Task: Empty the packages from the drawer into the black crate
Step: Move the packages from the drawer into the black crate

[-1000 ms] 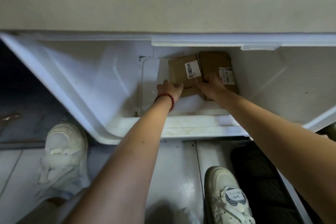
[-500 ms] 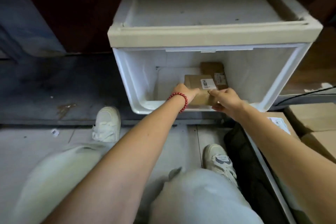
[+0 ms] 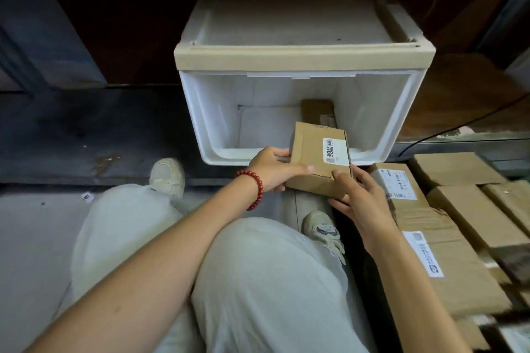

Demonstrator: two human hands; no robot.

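Observation:
A small brown cardboard package point(image 3: 315, 160) with a white label is held above the front rim of the white drawer point(image 3: 200, 112). My left hand point(image 3: 272, 169), with a red bead bracelet on the wrist, grips its left side. My right hand point(image 3: 355, 195) grips its lower right corner. A second brown package point(image 3: 317, 110) lies on the drawer floor at the back right. The black crate point(image 3: 355, 241) is at the right, mostly hidden by the several packages piled in it point(image 3: 447, 252).
My knees in pale trousers point(image 3: 258, 281) and two white shoes fill the lower middle. A black cable point(image 3: 459, 126) runs along the floor right of the drawer. Dark floor lies to the left.
Both hands have lifted one package out of the drawer to above its front rim. The camera has pulled back and up, and the packages at the right have come into view.

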